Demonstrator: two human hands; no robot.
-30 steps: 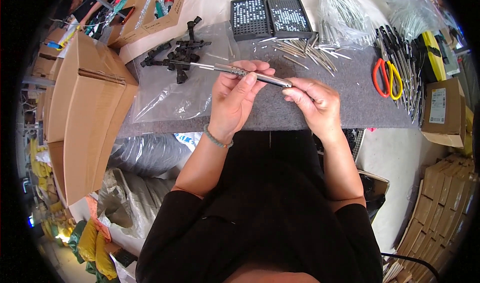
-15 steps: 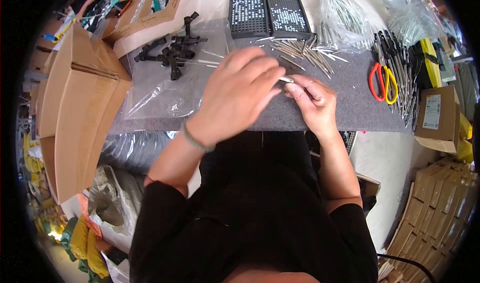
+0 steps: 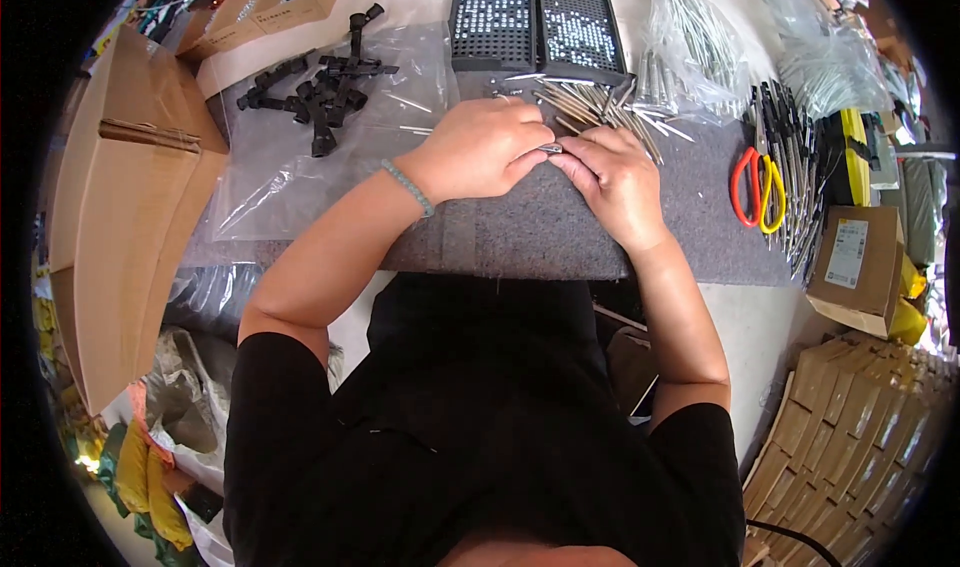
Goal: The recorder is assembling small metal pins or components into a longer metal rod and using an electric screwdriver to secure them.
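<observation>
My left hand (image 3: 480, 149) and my right hand (image 3: 612, 175) meet above the grey felt mat (image 3: 500, 232). Between their fingertips, both pinch a small silver metal piece (image 3: 551, 149); the fingers cover most of it, so its kind is unclear. Right behind the hands lies a loose pile of thin metal rods (image 3: 600, 105), some brownish and some silver. Two black perforated trays (image 3: 492, 59) stand beyond, with small pale pieces in many of their holes. A pale beaded bracelet circles my left wrist.
Black plastic fittings (image 3: 325, 97) lie on a clear plastic sheet (image 3: 290, 202) at left, beside a tall cardboard box (image 3: 120, 217). At right are scissors (image 3: 770, 195) with red and yellow handles, dark metal rods (image 3: 800, 157), bagged rods (image 3: 690, 27) and a small carton (image 3: 850, 267).
My left hand has come down and right, from a blurred position above, to meet the right hand at the metal piece. The right hand has turned inward, and the whole view has shifted slightly.
</observation>
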